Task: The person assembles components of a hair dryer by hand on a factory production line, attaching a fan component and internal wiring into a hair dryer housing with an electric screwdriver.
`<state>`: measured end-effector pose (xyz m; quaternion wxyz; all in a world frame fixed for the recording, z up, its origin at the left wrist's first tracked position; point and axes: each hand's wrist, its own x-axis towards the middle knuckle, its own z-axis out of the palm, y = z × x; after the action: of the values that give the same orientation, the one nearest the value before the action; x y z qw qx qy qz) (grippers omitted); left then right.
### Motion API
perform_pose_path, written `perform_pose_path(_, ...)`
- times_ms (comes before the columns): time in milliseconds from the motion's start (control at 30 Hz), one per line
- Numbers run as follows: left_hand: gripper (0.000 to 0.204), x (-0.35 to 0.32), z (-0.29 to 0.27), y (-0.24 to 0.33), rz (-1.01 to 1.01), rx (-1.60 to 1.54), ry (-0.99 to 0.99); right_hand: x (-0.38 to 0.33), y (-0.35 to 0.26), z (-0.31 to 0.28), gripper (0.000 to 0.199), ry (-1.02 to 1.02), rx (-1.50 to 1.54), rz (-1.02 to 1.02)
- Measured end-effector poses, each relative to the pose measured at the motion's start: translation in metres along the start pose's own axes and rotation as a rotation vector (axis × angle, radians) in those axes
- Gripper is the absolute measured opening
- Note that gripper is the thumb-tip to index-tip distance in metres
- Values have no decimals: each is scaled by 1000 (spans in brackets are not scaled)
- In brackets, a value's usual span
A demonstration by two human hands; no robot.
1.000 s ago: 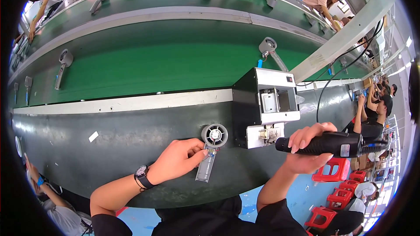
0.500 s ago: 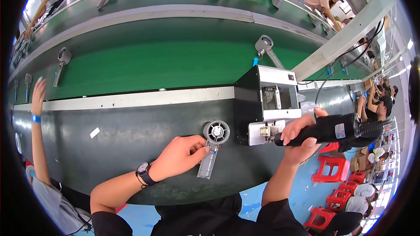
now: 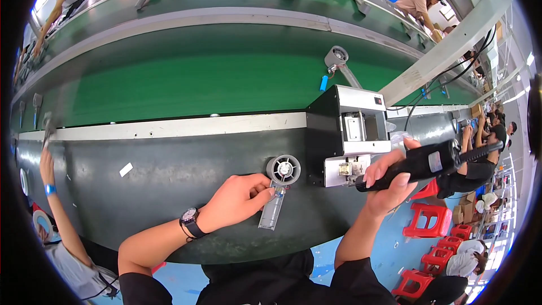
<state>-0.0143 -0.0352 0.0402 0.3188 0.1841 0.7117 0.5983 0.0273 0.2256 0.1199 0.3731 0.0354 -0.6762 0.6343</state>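
Note:
My left hand (image 3: 234, 200) pinches a grey handheld fan (image 3: 283, 170) at its neck, with the thumb by the small circuit board. The fan lies on the dark worktable, its round bladed head away from me and its open clear-grey handle toward me. In my right hand (image 3: 390, 183) is a black electric screwdriver (image 3: 432, 161), held nearly level. Its tip end points left, at the front ledge of a black-and-silver screw feeder (image 3: 370, 147). Whether the tip touches a screw there I cannot tell.
Behind the worktable (image 3: 141, 209) runs a green conveyor belt (image 3: 226, 73), carrying another fan (image 3: 337, 57) with a blue cell. A white scrap (image 3: 126, 169) lies on the left. There, a co-worker's hand (image 3: 47, 166) holds a blurred grey piece. A slanted white post (image 3: 440, 45) rises behind the feeder.
The co-worker's open hand now holds a grey piece, and the fan near it has gone from the belt. The feeder's inner plate has shifted. My hands keep their grips.

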Motion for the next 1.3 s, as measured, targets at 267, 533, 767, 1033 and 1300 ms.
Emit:
perform_pose_path(267, 17, 0, -2, 2, 1, 21, -26, -25, -15, 26, 67, 40, 218, -119)
perform_pose_path(533, 15, -1, -3, 2, -4, 61, -62, -63, 1, 62, 65, -218, 340, -107)
perform_pose_path(767, 15, -2, -4, 9, 47, 82, -13, -68, 12, 69, 64, -278, 391, -140)
perform_pose_path(1033, 16, -4, -2, 2, 83, 85, 18, -71, 13, 74, 65, -285, 351, -110)
perform_pose_path(1300, 15, -5, -5, 4, 86, 69, 13, -72, 15, 77, 65, -294, 350, -113)
